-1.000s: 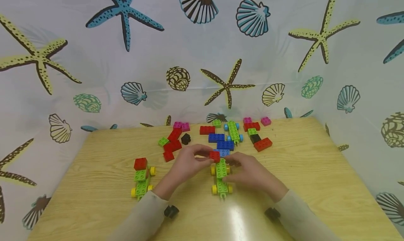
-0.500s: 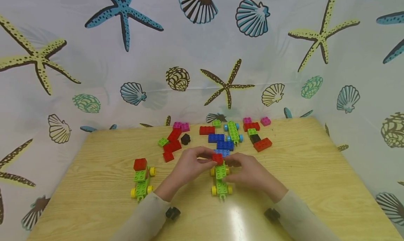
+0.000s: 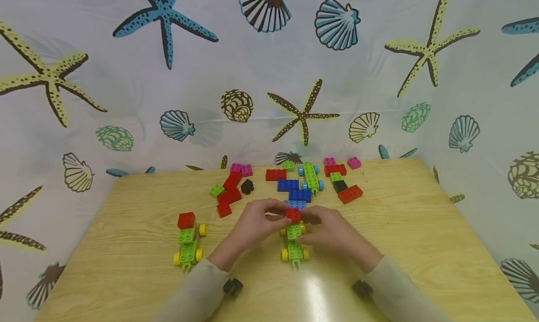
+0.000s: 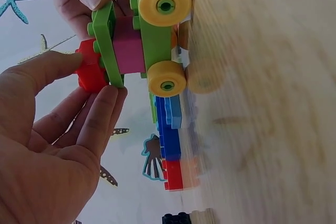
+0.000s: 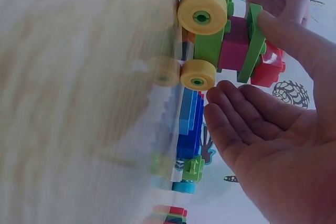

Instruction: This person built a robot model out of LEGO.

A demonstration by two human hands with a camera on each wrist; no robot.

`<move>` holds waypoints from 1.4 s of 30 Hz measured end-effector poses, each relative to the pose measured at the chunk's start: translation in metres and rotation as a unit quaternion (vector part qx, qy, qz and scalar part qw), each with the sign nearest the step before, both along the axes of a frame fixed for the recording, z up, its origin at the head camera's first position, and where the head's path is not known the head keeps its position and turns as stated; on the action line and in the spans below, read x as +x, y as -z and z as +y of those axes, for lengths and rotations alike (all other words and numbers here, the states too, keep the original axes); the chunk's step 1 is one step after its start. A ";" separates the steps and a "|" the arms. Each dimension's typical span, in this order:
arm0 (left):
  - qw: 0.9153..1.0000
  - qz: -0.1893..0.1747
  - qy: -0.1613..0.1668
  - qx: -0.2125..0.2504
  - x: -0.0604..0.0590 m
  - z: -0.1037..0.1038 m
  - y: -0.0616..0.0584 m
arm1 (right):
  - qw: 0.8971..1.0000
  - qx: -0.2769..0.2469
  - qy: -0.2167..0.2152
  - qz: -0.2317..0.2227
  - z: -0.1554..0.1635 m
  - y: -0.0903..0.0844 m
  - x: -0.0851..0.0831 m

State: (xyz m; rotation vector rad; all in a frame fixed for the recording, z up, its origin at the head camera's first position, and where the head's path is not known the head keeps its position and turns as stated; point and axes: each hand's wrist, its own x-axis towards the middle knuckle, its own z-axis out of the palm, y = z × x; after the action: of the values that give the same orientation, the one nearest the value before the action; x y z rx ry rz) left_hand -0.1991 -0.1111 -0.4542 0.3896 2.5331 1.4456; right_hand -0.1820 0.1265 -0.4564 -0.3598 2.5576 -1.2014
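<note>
A green toy car base [image 3: 295,255] with yellow wheels stands on the table. In the left wrist view it carries a pink brick [image 4: 129,45], topped by a green plate [image 4: 108,51] that overhangs at both ends. On the plate's far end sits a small red brick [image 3: 292,215]. My left hand [image 3: 252,223] pinches this red brick between thumb and fingers from the left. From the right, my right hand [image 3: 332,227] has its thumb [image 5: 273,24] against the plate's near end. Its other fingers stretch out loosely beside the car's far end, curled round nothing.
At the left stands a similar car [image 3: 187,252] with a red brick on top. Farther back lie blue bricks [image 3: 288,185], red bricks [image 3: 229,195], a black piece [image 3: 247,186] and a green base [image 3: 310,174] with blue wheels. A patterned cloth [image 3: 202,149] hangs behind the table.
My left hand has brought the red brick a little right and toward me, onto the green plate's far end. My right hand has stayed almost in place.
</note>
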 end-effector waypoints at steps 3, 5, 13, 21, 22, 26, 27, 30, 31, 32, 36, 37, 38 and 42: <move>1.000 0.007 0.001 0.001 0.001 0.000 0.001 | 1.000 -0.005 -0.001 0.001 0.000 0.001 0.001; 1.000 0.011 0.000 -0.001 0.002 0.000 0.001 | 1.000 -0.011 -0.002 0.003 0.000 0.001 0.001; 1.000 0.010 -0.005 -0.006 0.004 -0.001 0.000 | 0.999 -0.037 0.000 0.000 -0.003 0.002 0.002; 1.000 0.005 -0.005 -0.005 0.003 0.000 0.001 | 0.999 -0.034 -0.006 0.017 -0.004 0.001 0.004; 1.000 0.007 -0.004 -0.005 0.004 0.000 0.001 | 0.999 -0.031 -0.007 0.019 -0.005 0.000 0.004; 1.000 0.009 -0.005 -0.011 0.004 -0.001 0.000 | 0.999 -0.020 -0.011 0.027 -0.005 0.000 0.005; 1.000 0.009 -0.005 -0.013 0.004 -0.001 -0.001 | 0.999 -0.018 -0.012 0.028 -0.005 0.000 0.005; 1.000 0.008 -0.004 -0.015 0.005 -0.002 -0.001 | 0.999 -0.012 -0.014 0.030 -0.003 0.000 0.004; 1.000 0.009 -0.003 -0.015 0.005 -0.002 -0.001 | 0.999 -0.011 -0.015 0.030 -0.003 0.001 0.004; 1.000 0.011 -0.002 -0.016 0.005 -0.002 -0.001 | 0.999 -0.010 -0.016 0.030 -0.003 0.001 0.003; 1.000 0.016 0.003 -0.016 0.005 -0.002 -0.001 | 1.000 -0.008 -0.018 0.023 -0.001 0.001 0.003; 1.000 0.015 0.004 -0.016 0.005 -0.003 -0.001 | 1.000 -0.007 -0.019 0.020 -0.001 0.001 0.002; 1.000 0.014 0.004 -0.015 0.006 -0.003 -0.001 | 1.000 -0.005 -0.019 0.017 -0.001 0.000 0.002; 1.000 0.008 0.003 -0.011 0.006 -0.004 -0.001 | 1.000 0.003 -0.023 0.009 -0.002 -0.001 0.002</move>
State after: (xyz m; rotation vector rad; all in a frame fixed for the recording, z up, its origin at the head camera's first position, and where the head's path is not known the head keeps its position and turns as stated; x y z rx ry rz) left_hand -0.1930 -0.1148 -0.4536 0.4064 2.5569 1.4164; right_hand -0.1802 0.1250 -0.4554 -0.4291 2.5527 -1.1796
